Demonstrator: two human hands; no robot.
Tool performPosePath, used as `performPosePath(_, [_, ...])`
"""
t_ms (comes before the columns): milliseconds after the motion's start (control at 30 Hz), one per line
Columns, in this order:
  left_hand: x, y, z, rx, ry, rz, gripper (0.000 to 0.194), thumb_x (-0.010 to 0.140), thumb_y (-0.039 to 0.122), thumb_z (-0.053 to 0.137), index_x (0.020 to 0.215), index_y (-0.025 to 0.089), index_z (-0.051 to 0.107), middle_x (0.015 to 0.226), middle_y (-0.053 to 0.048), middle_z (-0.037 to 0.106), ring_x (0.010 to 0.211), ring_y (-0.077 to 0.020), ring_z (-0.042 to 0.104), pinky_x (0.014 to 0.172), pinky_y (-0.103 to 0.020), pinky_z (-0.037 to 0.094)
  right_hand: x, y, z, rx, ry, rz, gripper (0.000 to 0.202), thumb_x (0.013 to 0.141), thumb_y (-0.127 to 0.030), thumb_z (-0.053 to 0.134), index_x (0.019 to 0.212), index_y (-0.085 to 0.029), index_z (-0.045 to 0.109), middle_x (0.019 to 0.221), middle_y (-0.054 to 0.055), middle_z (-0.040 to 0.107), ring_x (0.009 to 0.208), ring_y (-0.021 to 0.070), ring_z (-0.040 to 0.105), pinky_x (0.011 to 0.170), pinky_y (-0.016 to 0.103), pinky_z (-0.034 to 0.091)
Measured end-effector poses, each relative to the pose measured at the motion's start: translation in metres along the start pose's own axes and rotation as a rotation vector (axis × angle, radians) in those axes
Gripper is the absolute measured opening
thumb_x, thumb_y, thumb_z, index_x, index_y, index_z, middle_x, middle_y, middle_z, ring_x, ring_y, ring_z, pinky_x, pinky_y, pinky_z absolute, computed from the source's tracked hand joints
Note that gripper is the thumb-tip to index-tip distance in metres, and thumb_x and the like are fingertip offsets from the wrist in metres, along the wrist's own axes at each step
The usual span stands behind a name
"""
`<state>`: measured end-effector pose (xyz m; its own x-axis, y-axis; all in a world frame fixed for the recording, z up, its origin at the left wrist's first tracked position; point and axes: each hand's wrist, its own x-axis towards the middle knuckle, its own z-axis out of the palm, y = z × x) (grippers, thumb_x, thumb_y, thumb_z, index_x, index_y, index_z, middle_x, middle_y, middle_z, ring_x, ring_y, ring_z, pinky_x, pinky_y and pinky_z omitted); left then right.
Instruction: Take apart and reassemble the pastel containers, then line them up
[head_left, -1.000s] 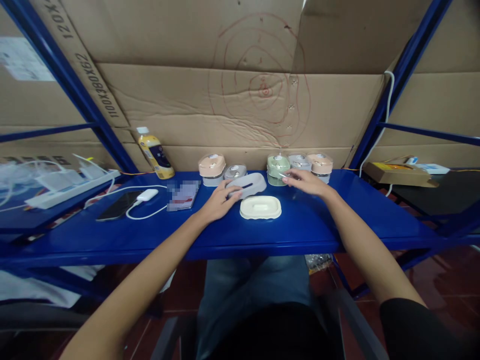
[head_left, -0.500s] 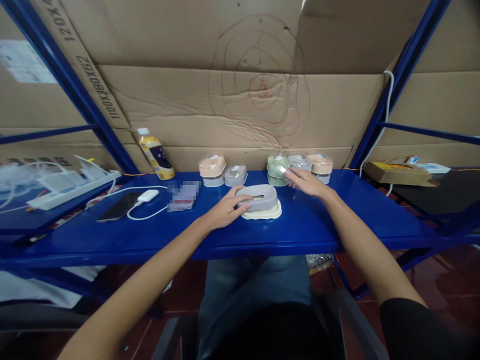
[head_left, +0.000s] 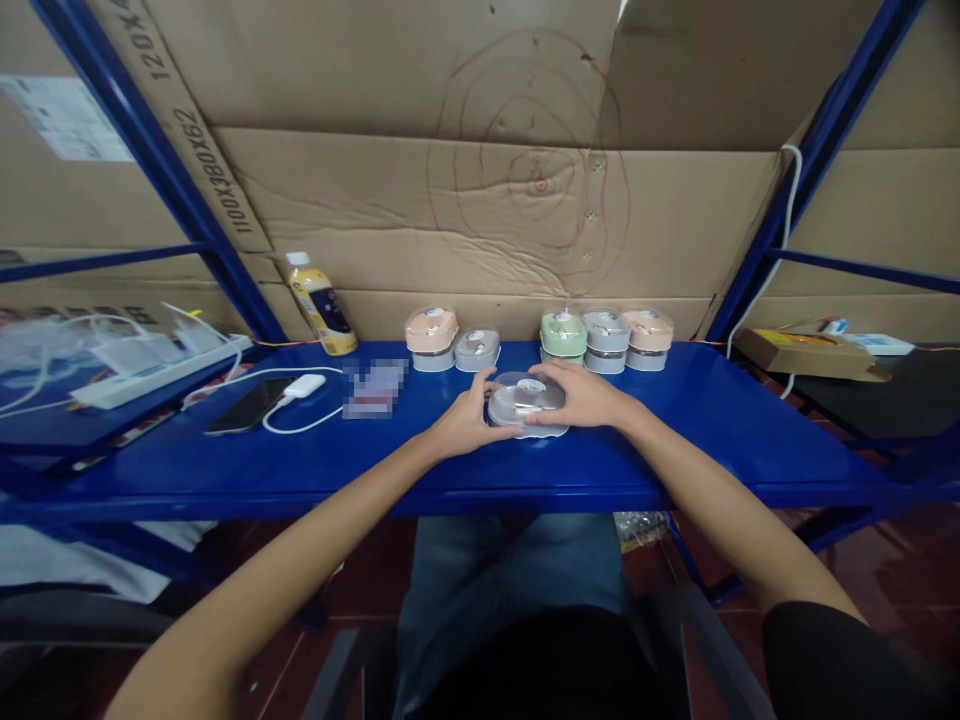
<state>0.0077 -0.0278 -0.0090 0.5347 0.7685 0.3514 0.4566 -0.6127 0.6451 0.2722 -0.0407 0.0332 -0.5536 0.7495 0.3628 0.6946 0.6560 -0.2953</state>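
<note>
While a person is sitting at a blue table [head_left: 735,420], their left hand [head_left: 463,420] is gripping one end of a gray box [head_left: 525,398] with a clear cover, and their right hand [head_left: 585,395] is clasping the other end. The box is resting centrally, near the front edge. Behind it, pastel boxes [head_left: 563,335] are standing along a cardboard wall [head_left: 337,180], with a yellow bottle [head_left: 322,312] leaning farther left.
</note>
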Motion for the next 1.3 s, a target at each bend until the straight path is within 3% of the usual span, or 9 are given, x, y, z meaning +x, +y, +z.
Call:
performPosePath(167, [-0.001,0.002,-0.001,0.026,-0.006,0.004,0.117,0.075,0.059,0.088,0.163,0.019,0.022,0.153,-0.022,0.058,0.140,-0.0402,0.059,0.117,-0.059,0.047,0.000,0.004,0.010,-0.031,-0.042,-0.005,0.089,0.081,-0.076,0.075,0.150,-0.022,0.058,0.128,0.017,0.065,0.118,0.0375,0.066,0.098,0.052,0.056])
performPosePath(467, [0.002,0.004,-0.002,0.162,-0.015,0.008,0.104,0.075,0.068,0.085,0.154,0.017,0.043,0.159,-0.022,0.052,0.147,-0.0420,0.051,0.122,-0.057,0.043,0.003,0.008,0.013,0.040,-0.050,-0.074,0.090,0.083,-0.074,0.075,0.155,-0.024,0.056,0.137,0.016,0.060,0.125,0.0355,0.064,0.109,0.053,0.053])
performPosePath(567, [-0.002,0.005,-0.010,0.173,-0.037,0.082,0.102,0.077,0.062,0.086,0.158,0.020,0.040,0.163,-0.020,0.047,0.149,-0.0412,0.048,0.124,-0.058,0.041,0.004,0.013,0.013,0.076,-0.082,-0.053,0.091,0.083,-0.073,0.076,0.158,-0.028,0.053,0.143,0.014,0.059,0.128,0.0344,0.064,0.111,0.052,0.052])
performPosePath(633, [-0.007,0.005,-0.018,0.174,-0.054,0.162,0.087,0.084,0.055,0.081,0.157,0.024,0.044,0.160,-0.016,0.050,0.147,-0.0380,0.051,0.123,-0.056,0.043,0.005,0.019,0.015,0.086,-0.092,-0.037,0.094,0.082,-0.073,0.077,0.161,-0.030,0.048,0.151,0.014,0.055,0.136,0.0356,0.059,0.115,0.053,0.049])
performPosePath(767, [-0.019,0.005,-0.026,0.296,-0.013,0.123,0.064,0.092,0.047,0.072,0.151,0.029,0.055,0.155,-0.013,0.049,0.132,-0.0350,0.061,0.114,-0.053,0.052,0.008,0.028,0.016,-0.005,0.039,0.017,0.096,0.080,-0.066,0.082,0.161,-0.028,0.046,0.157,0.017,0.049,0.147,0.0408,0.048,0.121,0.060,0.042])
performPosePath(867, [-0.020,0.010,-0.023,0.479,0.051,0.051,0.061,0.094,0.047,0.071,0.151,0.031,0.057,0.153,-0.015,0.046,0.122,-0.0367,0.065,0.105,-0.055,0.057,0.008,0.029,0.012,-0.110,0.166,0.045,0.071,0.086,-0.051,0.079,0.149,-0.024,0.059,0.143,0.018,0.059,0.136,0.0406,0.056,0.115,0.062,0.047])
performPosePath(967, [-0.006,0.021,-0.015,0.626,0.069,0.035,0.055,0.095,0.044,0.070,0.146,0.025,0.062,0.139,-0.018,0.053,0.119,-0.0402,0.065,0.101,-0.055,0.056,0.008,0.028,0.004,-0.140,0.304,0.087,0.048,0.091,-0.044,0.070,0.133,-0.020,0.069,0.127,0.018,0.066,0.124,0.0391,0.062,0.109,0.059,0.051])
performPosePath(1100, [0.035,0.032,-0.004,0.774,0.045,0.071,0.043,0.094,0.039,0.073,0.130,0.016,0.069,0.127,-0.023,0.060,0.128,-0.0474,0.055,0.110,-0.060,0.044,0.007,0.030,-0.008,-0.088,0.463,0.152,0.036,0.093,-0.043,0.063,0.116,-0.018,0.073,0.115,0.017,0.069,0.108,0.0362,0.067,0.100,0.057,0.055])
performPosePath(1300, [0.098,0.023,0.010,0.895,0.036,0.025,0.043,0.096,0.037,0.070,0.129,0.010,0.067,0.130,-0.026,0.063,0.130,-0.0453,0.052,0.110,-0.056,0.039,0.006,0.032,-0.015,-0.054,0.483,0.196,0.033,0.091,-0.041,0.061,0.108,-0.016,0.075,0.105,0.016,0.070,0.099,0.0336,0.068,0.096,0.053,0.054])
